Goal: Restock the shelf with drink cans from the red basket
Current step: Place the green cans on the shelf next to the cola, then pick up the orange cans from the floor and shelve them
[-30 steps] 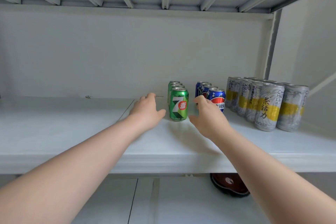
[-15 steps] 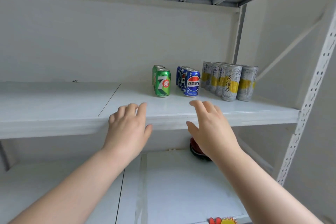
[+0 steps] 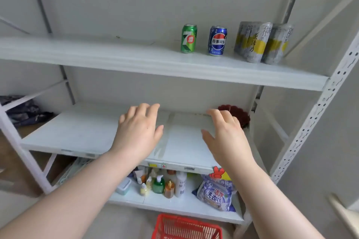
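Below canned shelf (image 3: 155, 64), left hand (image 3: 138, 132), right hand (image 3: 226, 137) empty, palms-down

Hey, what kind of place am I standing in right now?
Probably a storeroom or small shop stockroom: a white metal shelving rack holds drink cans, household bottles sit lower, and a red basket stands below.

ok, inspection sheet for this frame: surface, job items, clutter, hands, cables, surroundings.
Surface: white metal upper shelf, bare on its left part.
Job's things: green 7-Up can, blue Pepsi can and grey-and-yellow tea cans upright on that shelf's right part; red plastic basket on the floor below, contents not visible.
Clutter: dark red scalloped dish on the middle shelf; bottles and a blue-and-white detergent bag on the bottom shelf.
Grippers: left hand and right hand open, empty, in front of the middle shelf.
Cables: nothing seen.
Surroundings: grey wall, dark patterned cloth at left.
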